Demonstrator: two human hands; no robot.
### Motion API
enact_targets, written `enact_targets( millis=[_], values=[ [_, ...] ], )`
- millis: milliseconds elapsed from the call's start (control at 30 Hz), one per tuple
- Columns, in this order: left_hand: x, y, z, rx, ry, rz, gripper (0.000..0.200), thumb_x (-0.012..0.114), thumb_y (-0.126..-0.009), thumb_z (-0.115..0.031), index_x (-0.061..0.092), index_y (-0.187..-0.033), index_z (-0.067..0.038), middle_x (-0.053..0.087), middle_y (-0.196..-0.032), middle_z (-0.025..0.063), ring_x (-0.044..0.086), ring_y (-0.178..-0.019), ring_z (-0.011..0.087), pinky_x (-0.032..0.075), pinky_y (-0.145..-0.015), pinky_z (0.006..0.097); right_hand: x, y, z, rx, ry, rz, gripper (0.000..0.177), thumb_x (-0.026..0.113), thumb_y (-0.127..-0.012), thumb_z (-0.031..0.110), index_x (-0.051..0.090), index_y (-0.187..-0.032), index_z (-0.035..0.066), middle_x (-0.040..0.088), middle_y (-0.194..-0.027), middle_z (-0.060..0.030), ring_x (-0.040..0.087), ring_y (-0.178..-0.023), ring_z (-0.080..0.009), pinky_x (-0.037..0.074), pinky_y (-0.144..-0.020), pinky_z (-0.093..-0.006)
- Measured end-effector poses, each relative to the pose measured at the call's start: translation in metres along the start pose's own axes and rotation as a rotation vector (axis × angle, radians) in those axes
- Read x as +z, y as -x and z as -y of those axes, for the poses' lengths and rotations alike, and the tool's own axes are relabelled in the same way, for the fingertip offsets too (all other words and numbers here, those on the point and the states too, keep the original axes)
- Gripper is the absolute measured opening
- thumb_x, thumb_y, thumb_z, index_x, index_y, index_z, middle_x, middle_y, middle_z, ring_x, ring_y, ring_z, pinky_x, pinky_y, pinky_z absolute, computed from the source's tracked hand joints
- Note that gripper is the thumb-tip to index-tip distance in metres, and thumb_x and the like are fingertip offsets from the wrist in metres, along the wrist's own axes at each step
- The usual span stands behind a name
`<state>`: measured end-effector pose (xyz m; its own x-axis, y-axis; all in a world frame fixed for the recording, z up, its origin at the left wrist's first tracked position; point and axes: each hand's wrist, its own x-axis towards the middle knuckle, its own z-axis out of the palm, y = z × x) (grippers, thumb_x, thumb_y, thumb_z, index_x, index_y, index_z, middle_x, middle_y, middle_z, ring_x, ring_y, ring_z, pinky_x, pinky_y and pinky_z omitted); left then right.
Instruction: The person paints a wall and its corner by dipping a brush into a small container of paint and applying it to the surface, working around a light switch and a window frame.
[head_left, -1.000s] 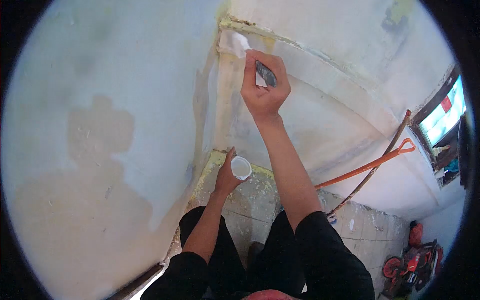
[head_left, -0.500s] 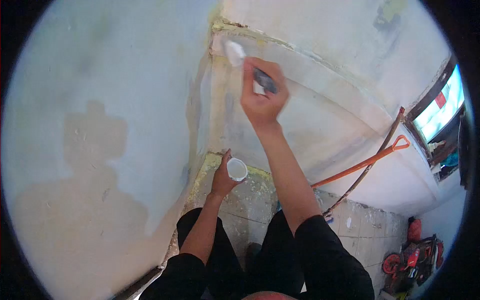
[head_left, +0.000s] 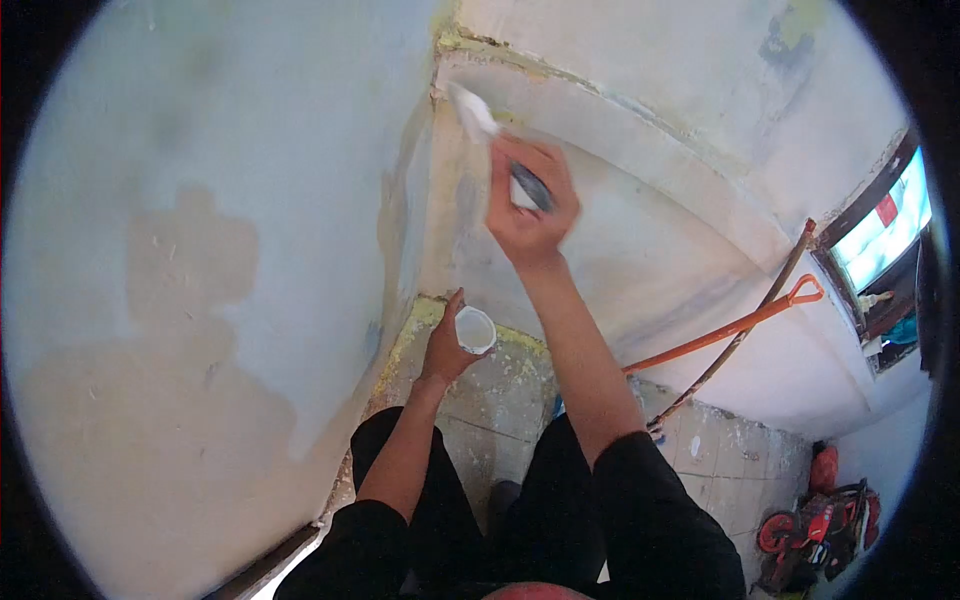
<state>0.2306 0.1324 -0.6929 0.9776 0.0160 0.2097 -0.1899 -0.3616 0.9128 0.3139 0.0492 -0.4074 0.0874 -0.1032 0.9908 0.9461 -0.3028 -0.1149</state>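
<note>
My right hand (head_left: 535, 200) is wrapped round the dark grey handle of a paintbrush (head_left: 474, 112), slightly blurred. The white bristles point up and left, at the wall near the corner below a rough ledge (head_left: 600, 90). Lower down, my left hand (head_left: 447, 345) holds a small white cup (head_left: 475, 331) from its left side, with the opening facing the camera. The inside of the cup looks white. Bluish-grey wall (head_left: 280, 120) stands to the left of the corner.
An orange-handled tool (head_left: 720, 334) and a brown stick (head_left: 770, 290) lean crosswise against the right wall. At the far right is a window (head_left: 880, 230). A red wheeled object (head_left: 815, 525) stands on the tiled floor (head_left: 710, 460) at the lower right.
My right hand and the brush have moved slightly down in the view. My left hand still holds the cup in nearly the same place.
</note>
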Motion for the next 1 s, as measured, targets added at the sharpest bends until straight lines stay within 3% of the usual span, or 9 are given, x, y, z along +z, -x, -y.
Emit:
enact_targets(
  millis=[100,200,367,433,567,633,767,867,1000],
  values=[
    [0.007,0.001,0.004,0.041,0.013,0.011,0.136,0.107,-0.063,-0.022,0.025,-0.172,-0.018,0.058,-0.156,0.0262,0.059,-0.143,0.0425,0.05,-0.118,0.0503,0.007,0.007,-0.025,-0.032,0.054,0.007,0.025,0.074,-0.087,-0.014,0.077,-0.107,0.002,0.079,-0.107,-0.0166,0.076,-0.096,-0.0294,0.061,-0.086,-0.0361],
    [0.001,0.001,0.0,0.014,0.004,0.026,0.137,0.107,-0.063,-0.023,0.024,-0.172,-0.018,0.059,-0.155,0.0264,0.059,-0.143,0.0423,0.05,-0.118,0.0506,-0.044,0.015,-0.035,-0.01,0.221,-0.046,0.025,0.074,-0.088,-0.013,0.077,-0.107,0.002,0.079,-0.107,-0.0162,0.077,-0.096,-0.0301,0.061,-0.087,-0.0367],
    [-0.008,-0.001,0.003,0.012,0.028,0.009,0.136,0.107,-0.064,-0.023,0.024,-0.172,-0.017,0.059,-0.154,0.0258,0.059,-0.142,0.0411,0.05,-0.118,0.0505,-0.122,0.019,0.009,-0.018,0.45,-0.203,0.025,0.074,-0.087,-0.014,0.079,-0.106,0.001,0.08,-0.107,-0.0141,0.076,-0.099,-0.0321,0.061,-0.085,-0.0394],
    [-0.01,-0.003,-0.007,-0.116,0.015,0.034,0.133,0.105,-0.065,-0.02,0.025,-0.172,-0.016,0.06,-0.155,0.0248,0.059,-0.143,0.0404,0.05,-0.118,0.0499,-0.123,0.026,0.02,-0.132,0.692,-0.151,0.021,0.074,-0.094,-0.014,0.074,-0.111,-0.002,0.077,-0.11,-0.0188,0.075,-0.099,-0.0288,0.062,-0.086,-0.0346],
    [0.004,-0.002,0.002,0.001,0.079,0.026,0.129,0.104,-0.067,-0.018,0.028,-0.171,-0.014,0.061,-0.154,0.0236,0.059,-0.143,0.0402,0.051,-0.116,0.0497,-0.022,0.045,0.008,0.0,0.325,-0.13,0.027,0.071,-0.088,-0.011,0.08,-0.108,0.003,0.078,-0.108,-0.0167,0.075,-0.099,-0.0325,0.06,-0.085,-0.0408],
    [0.011,-0.003,0.006,0.099,0.078,0.001,0.127,0.104,-0.067,-0.018,0.03,-0.169,-0.013,0.062,-0.153,0.0227,0.06,-0.142,0.0396,0.052,-0.115,0.0495,0.028,0.038,0.011,0.122,0.169,-0.153,0.027,0.072,-0.088,-0.011,0.08,-0.107,0.007,0.077,-0.104,-0.0146,0.076,-0.098,-0.0317,0.06,-0.085,-0.039],
    [0.021,-0.006,0.026,0.013,0.064,0.114,0.127,0.104,-0.066,-0.018,0.03,-0.169,-0.012,0.062,-0.152,0.0225,0.061,-0.141,0.0394,0.052,-0.113,0.0492,0.069,0.027,0.007,0.174,-0.078,-0.171,0.024,0.073,-0.088,-0.011,0.079,-0.104,0.006,0.077,-0.103,-0.0134,0.076,-0.097,-0.0301,0.059,-0.086,-0.0385],
    [0.012,-0.005,0.014,0.037,0.094,0.085,0.128,0.105,-0.067,-0.018,0.029,-0.169,-0.012,0.063,-0.151,0.0226,0.06,-0.141,0.0391,0.051,-0.115,0.0485,0.024,0.028,0.002,0.096,0.042,-0.146,0.029,0.071,-0.086,-0.014,0.078,-0.106,0.006,0.076,-0.106,-0.0177,0.076,-0.099,-0.0329,0.06,-0.088,-0.0393],
    [0.002,-0.004,0.004,-0.012,0.02,0.031,0.132,0.107,-0.065,-0.022,0.028,-0.17,-0.015,0.065,-0.148,0.0211,0.064,-0.137,0.0379,0.054,-0.113,0.0493,-0.091,0.025,-0.022,0.022,0.331,-0.233,0.02,0.072,-0.089,-0.014,0.077,-0.105,-0.002,0.078,-0.103,-0.0158,0.076,-0.099,-0.0326,0.061,-0.089,-0.0409]
  ],
)
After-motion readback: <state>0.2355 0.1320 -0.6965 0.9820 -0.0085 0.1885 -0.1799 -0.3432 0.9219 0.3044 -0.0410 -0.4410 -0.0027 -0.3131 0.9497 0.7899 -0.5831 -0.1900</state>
